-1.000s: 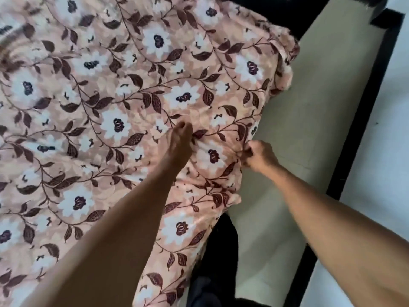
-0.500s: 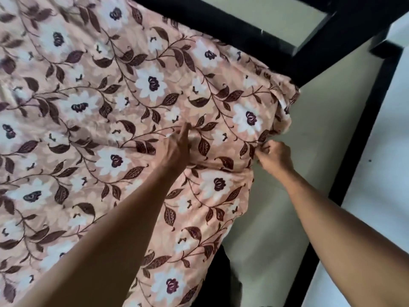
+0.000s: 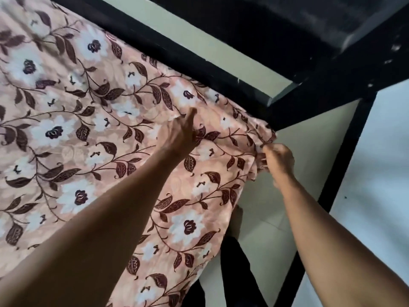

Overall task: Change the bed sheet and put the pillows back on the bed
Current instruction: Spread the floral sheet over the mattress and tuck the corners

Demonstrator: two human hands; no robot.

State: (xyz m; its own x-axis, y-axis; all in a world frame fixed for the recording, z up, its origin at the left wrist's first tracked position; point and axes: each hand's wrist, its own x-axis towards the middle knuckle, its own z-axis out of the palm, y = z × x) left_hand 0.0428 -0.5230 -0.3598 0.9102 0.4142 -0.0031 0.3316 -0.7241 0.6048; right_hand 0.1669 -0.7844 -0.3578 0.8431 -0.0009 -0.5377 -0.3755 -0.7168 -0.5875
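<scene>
While the bed is being looked down on from the head camera, the bed sheet [image 3: 88, 134], pink with white flowers and dark leaves, is being spread over the top of the bed. One corner of it is being let hang over the side, next to the black bed frame [image 3: 188, 54].

The left hand [image 3: 179, 134] is being pressed down on the bed sheet near that corner. One finger is being held straight, but it cannot be told if cloth is being pinched under the others.

The right hand [image 3: 278, 159] is being curled round the bunched edge of the bed sheet at the corner, just off the side of the bed — the cloth is being gripped there.

Below the hanging cloth, a bare foot [image 3: 236, 218] is being stood on the pale floor [image 3: 309, 140].
</scene>
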